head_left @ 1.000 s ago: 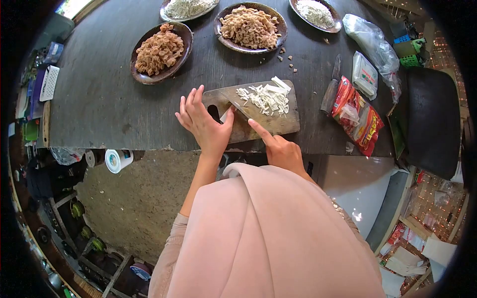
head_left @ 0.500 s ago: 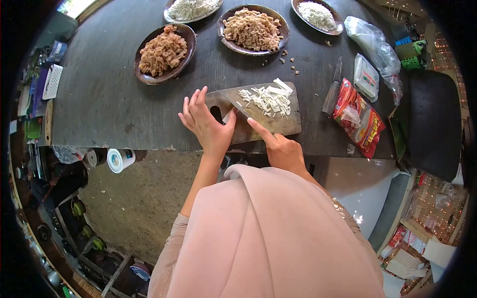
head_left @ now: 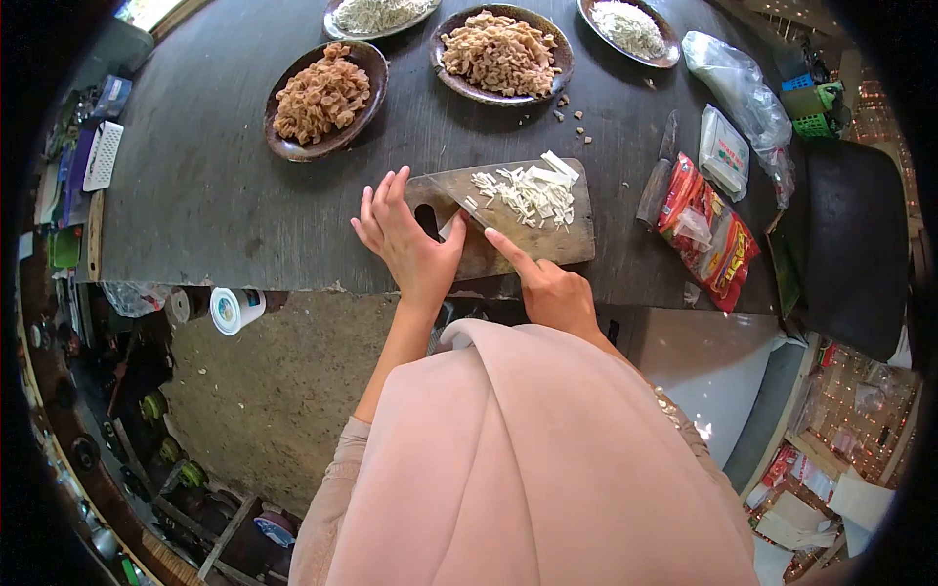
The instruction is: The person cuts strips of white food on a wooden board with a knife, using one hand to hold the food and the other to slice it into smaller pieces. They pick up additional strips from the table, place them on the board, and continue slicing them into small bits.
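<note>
A kitchen knife (head_left: 457,201) lies slantwise over the wooden cutting board (head_left: 479,260). My right hand (head_left: 557,293) is closed round its handle, index finger stretched along the back of the blade. At the board's left end, my left hand (head_left: 415,239) steadies a pale white food piece (head_left: 447,231) with the thumb, close to the blade; its other fingers are raised and spread. My palm and thumb partly cover that piece. Chopped white strips (head_left: 528,195) are heaped on the board's right half, with a few longer sticks (head_left: 560,166) at the far edge.
Beyond the board stand a plate of brown pieces (head_left: 322,98), a plate of tan pieces (head_left: 500,54) and two plates of white shreds (head_left: 625,29). To the right lie a second knife (head_left: 655,190), a red packet (head_left: 708,234) and a plastic bag (head_left: 738,88). The table's front edge is close.
The view has shifted very slightly. Both hands, the knife and the white piece keep nearly the same places on the board.
</note>
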The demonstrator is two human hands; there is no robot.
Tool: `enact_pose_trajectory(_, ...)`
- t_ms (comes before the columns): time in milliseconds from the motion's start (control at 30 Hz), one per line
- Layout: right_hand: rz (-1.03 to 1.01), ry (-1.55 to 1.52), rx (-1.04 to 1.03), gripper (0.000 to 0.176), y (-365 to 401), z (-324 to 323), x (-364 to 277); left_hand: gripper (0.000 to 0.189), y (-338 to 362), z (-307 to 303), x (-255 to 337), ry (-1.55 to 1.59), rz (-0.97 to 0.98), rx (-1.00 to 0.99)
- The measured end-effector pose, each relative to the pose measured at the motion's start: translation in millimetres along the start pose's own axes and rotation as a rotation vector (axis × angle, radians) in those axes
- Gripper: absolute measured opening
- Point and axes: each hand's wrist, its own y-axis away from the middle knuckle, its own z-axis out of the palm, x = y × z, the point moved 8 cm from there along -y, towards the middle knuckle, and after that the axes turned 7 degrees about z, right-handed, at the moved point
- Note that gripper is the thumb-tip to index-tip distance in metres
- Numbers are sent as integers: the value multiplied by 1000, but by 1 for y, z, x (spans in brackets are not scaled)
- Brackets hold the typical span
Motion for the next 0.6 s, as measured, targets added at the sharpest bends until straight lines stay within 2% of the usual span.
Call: enact_pose_trajectory(600, 23, -27, -40, 90, 2, -2, 0, 87, 0, -2, 1, 17, 8, 28)
